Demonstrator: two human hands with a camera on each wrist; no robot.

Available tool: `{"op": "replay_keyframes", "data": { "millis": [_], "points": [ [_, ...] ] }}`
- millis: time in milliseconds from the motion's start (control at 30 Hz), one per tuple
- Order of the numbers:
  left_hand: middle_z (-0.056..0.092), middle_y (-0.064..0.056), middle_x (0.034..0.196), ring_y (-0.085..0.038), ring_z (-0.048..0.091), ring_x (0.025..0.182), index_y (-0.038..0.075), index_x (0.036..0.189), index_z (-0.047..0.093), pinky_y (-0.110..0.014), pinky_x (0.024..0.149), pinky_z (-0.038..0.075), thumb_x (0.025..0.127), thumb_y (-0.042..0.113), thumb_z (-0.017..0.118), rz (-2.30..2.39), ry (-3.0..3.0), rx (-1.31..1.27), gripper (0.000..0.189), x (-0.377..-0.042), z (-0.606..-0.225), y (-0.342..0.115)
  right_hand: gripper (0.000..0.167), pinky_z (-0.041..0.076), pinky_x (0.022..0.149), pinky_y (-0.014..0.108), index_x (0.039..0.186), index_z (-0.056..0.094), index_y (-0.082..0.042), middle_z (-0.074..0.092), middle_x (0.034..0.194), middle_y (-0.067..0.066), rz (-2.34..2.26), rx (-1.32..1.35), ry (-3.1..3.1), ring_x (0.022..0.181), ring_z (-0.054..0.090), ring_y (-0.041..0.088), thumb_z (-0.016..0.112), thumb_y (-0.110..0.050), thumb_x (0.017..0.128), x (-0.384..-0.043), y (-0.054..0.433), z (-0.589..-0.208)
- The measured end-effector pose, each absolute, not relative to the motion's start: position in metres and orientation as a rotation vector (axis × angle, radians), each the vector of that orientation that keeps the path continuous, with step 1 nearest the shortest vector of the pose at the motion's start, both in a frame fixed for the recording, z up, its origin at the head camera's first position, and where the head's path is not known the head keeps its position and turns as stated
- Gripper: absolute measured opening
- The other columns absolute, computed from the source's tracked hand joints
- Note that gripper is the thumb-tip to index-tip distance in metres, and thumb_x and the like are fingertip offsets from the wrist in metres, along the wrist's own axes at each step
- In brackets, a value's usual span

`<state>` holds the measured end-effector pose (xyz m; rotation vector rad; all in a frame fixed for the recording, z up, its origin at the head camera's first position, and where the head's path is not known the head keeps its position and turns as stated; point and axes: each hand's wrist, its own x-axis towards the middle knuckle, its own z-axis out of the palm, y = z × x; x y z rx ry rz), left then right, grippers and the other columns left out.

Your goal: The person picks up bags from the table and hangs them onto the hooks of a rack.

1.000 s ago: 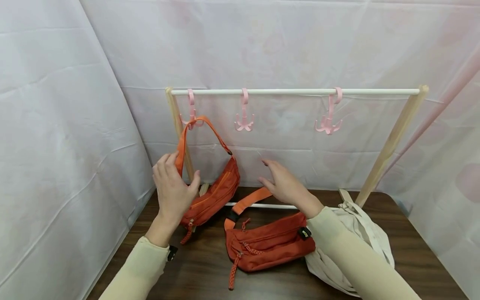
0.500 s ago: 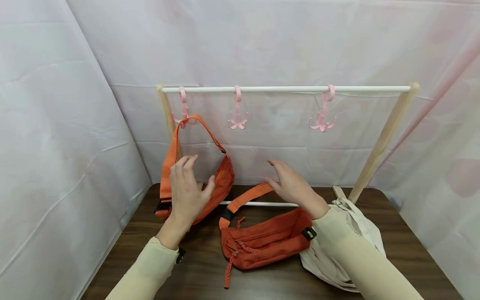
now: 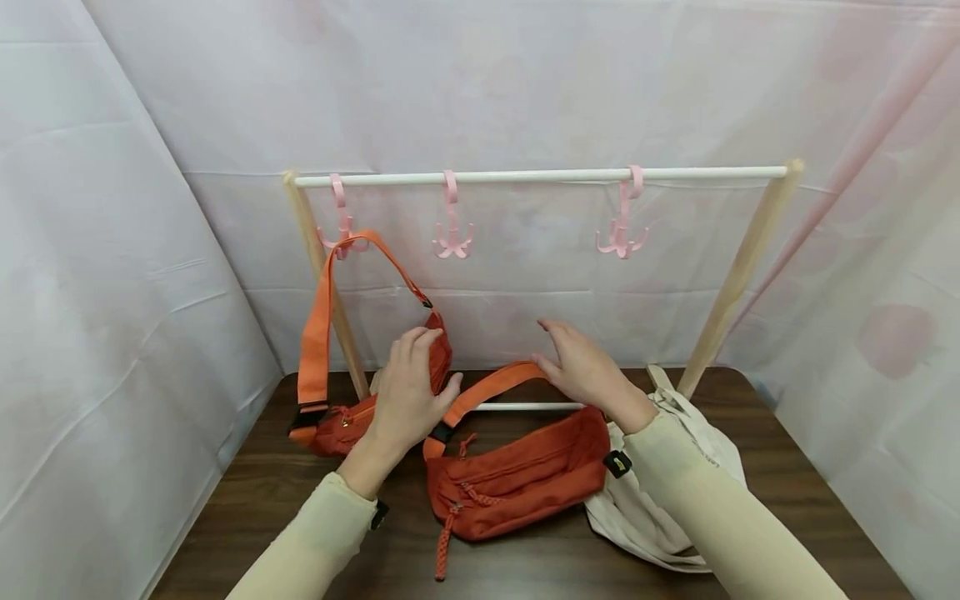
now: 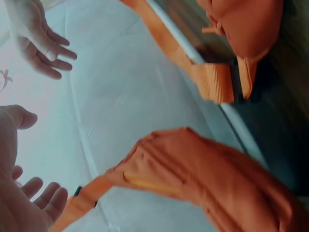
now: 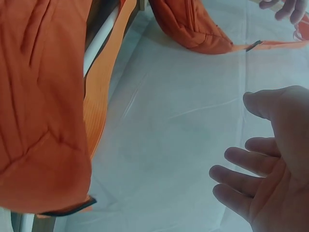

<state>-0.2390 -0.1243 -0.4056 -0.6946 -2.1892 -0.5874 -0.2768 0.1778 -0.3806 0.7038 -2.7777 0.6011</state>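
Observation:
An orange-red waist bag (image 3: 442, 358) hangs by its orange strap (image 3: 317, 333) from the leftmost pink hook (image 3: 342, 229). My left hand (image 3: 408, 392) is in front of this bag, hiding its middle, with fingers relaxed and nothing held. A second orange-red waist bag (image 3: 525, 475) lies on the table, its strap (image 3: 495, 385) arching up behind it. My right hand (image 3: 588, 367) hovers above that bag's far right end, overlapping the strap's end in the head view. In the right wrist view, the right hand's fingers (image 5: 236, 179) are spread and hold nothing.
A white rail (image 3: 540, 176) spans two slanted wooden posts (image 3: 742, 275). Two more pink hooks, one mid-left (image 3: 453, 237) and one right (image 3: 622, 233), hang from it. A cream cloth bag (image 3: 630, 521) lies on the dark wooden table (image 3: 247, 500), partly under my right forearm.
My left hand has moved right, away from the hanging bag's strap, toward the second bag. The right hand stays over the second bag. The head view has shifted somewhat to the right.

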Motion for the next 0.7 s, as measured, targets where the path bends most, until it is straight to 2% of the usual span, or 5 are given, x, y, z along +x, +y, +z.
{"op": "replay_keyframes", "data": {
  "millis": [233, 433, 700],
  "points": [
    [0.048, -0.017, 0.145, -0.035, 0.054, 0.123, 0.003, 0.15, 0.045, -0.05, 0.091, 0.055, 0.094, 0.025, 0.082, -0.665, -2.412, -0.697, 0.07, -0.247, -0.42, -0.105, 0.07, 0.042, 0.114, 0.056, 0.16, 0.039, 0.002, 0.046, 0.159, 0.022, 0.604, 0.665, -2.82, 0.143, 0.049, 0.04, 0.062, -0.038, 0.108, -0.282, 0.187, -0.385],
    [0.052, -0.014, 0.144, -0.033, 0.056, 0.123, 0.003, 0.152, 0.046, -0.05, 0.087, 0.057, 0.097, 0.026, 0.08, -0.717, -2.587, -0.677, 0.069, -0.258, -0.432, -0.093, 0.066, 0.044, 0.111, 0.057, 0.158, 0.043, 0.003, 0.049, 0.156, 0.024, 0.546, 0.64, -2.841, 0.139, 0.052, 0.041, 0.065, -0.034, 0.107, -0.288, 0.192, -0.39],
    [0.051, -0.016, 0.149, -0.035, 0.052, 0.135, 0.003, 0.156, 0.043, -0.051, 0.104, 0.05, 0.099, 0.033, 0.078, -0.697, -2.803, -0.669, 0.073, -0.276, -0.453, -0.08, 0.055, 0.047, 0.108, 0.056, 0.149, 0.053, 0.005, 0.058, 0.145, 0.025, 0.47, 0.608, -2.905, 0.132, 0.058, 0.041, 0.067, -0.025, 0.106, -0.306, 0.192, -0.403]
  ]
}}
